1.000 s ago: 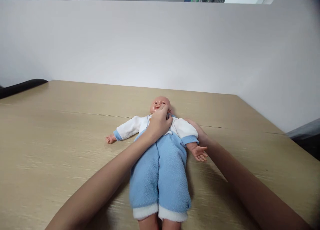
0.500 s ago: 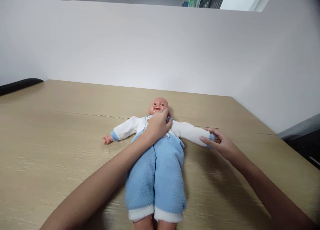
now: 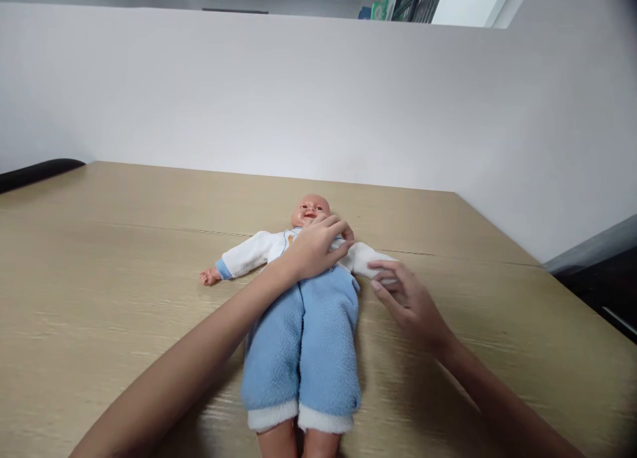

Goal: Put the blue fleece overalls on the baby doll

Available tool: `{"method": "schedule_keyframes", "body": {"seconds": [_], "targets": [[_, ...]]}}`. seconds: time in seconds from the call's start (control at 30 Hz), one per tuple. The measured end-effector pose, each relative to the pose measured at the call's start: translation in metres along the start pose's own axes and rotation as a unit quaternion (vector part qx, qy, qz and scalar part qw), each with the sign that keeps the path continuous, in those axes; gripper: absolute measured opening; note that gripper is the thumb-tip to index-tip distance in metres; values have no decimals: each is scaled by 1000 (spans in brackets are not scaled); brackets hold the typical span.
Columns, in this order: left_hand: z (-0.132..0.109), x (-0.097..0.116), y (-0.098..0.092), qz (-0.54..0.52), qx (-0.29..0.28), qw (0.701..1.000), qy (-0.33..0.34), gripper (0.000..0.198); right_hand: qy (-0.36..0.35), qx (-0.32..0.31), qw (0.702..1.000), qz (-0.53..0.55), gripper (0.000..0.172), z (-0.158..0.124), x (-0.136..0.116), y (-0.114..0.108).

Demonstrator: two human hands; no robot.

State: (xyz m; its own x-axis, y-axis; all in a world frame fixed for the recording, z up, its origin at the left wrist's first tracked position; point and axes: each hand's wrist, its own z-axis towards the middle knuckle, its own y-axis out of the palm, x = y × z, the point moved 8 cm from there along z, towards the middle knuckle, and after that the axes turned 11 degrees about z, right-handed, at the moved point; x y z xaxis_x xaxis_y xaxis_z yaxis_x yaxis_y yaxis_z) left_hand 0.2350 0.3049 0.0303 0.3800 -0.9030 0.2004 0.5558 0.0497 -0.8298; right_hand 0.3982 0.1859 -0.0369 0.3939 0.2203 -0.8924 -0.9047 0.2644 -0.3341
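A baby doll (image 3: 321, 325) lies on its back, head away from me, in blue fleece trousers and a white top with blue cuffs. My left hand (image 3: 326, 245) reaches across its chest, fingers and thumb curled around the shoulder on the right side of the view. Over the white sleeve (image 3: 365, 257) on that side is my right hand (image 3: 405, 299). Its thumb and fingers are apart; the doll's hand and cuff there are hidden behind it. The other doll arm (image 3: 243, 253) stretches out to the left.
The wooden table (image 3: 124, 265) runs back to a white wall (image 3: 259, 99). A thin seam crosses the tabletop. A black object (image 3: 40, 172) sits at the far left edge, and a dark object (image 3: 597, 285) stands beyond the right edge.
My right hand has let go of the cuff and moved left along the sleeve. My left hand has shifted toward the shoulder, its fingers more curled.
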Motion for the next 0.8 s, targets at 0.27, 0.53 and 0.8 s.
{"method": "schedule_keyframes", "body": {"seconds": [0.27,0.53,0.8], "targets": [[-6,8,26,14,-133,991,7,41,189,-119,930,292,42,14,32,59],[-5,10,24,-121,-195,973,7,31,208,-55,905,367,39,22,37,43],[-5,2,31,-95,-140,985,-35,16,53,48,995,73,30,12,32,22]]}}
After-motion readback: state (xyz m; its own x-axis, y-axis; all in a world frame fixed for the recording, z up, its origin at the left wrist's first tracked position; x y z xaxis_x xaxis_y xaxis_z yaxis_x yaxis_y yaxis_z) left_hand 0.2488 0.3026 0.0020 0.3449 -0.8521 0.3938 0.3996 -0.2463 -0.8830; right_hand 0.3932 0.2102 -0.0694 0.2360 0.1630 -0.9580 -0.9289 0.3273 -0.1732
